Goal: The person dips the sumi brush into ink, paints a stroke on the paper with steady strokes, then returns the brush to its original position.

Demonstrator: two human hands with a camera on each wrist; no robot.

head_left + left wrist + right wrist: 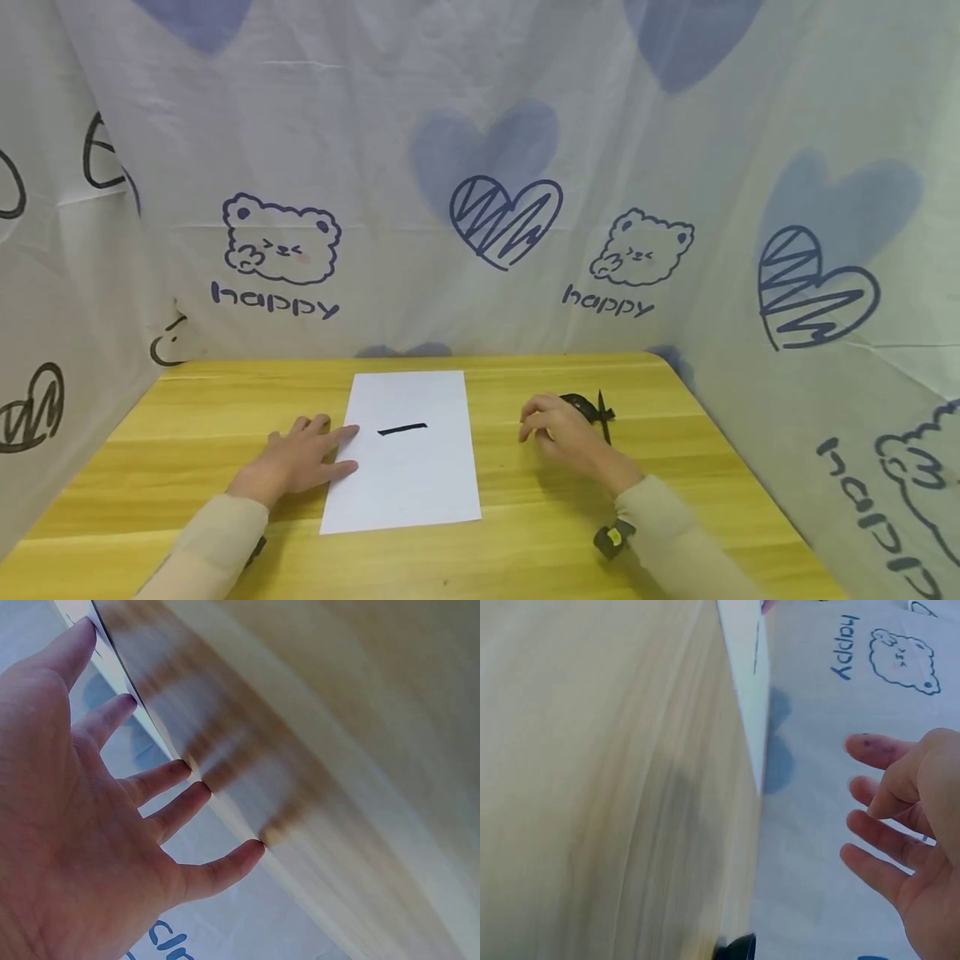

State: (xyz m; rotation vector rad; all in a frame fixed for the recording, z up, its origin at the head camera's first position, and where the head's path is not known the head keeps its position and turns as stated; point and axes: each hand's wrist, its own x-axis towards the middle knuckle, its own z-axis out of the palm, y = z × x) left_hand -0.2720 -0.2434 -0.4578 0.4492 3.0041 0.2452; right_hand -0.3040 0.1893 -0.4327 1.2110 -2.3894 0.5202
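A white sheet of paper [408, 483] lies on the table, with one short black stroke [402, 429] across its upper middle. At its left edge my left hand [300, 458] spreads its fingers, thumb and index fingertip resting on the paper. The left wrist view shows the fingertips [251, 853] pressing on the tabletop and sheet. To the right of the paper, my right hand [566, 433] hovers over the table, fingers loosely bent and holding nothing. Just behind it sits a black dish [579, 405], partly hidden by the hand. A slim, dark, pointed brush [602, 408] leans by the dish.
The yellow wood-grain table [247, 392] is enclosed by a pale curtain [390, 275] printed with hearts and bears. Behind the table's far edge the curtain hangs close. Dark wrist straps [615, 537] sit on the sleeves.
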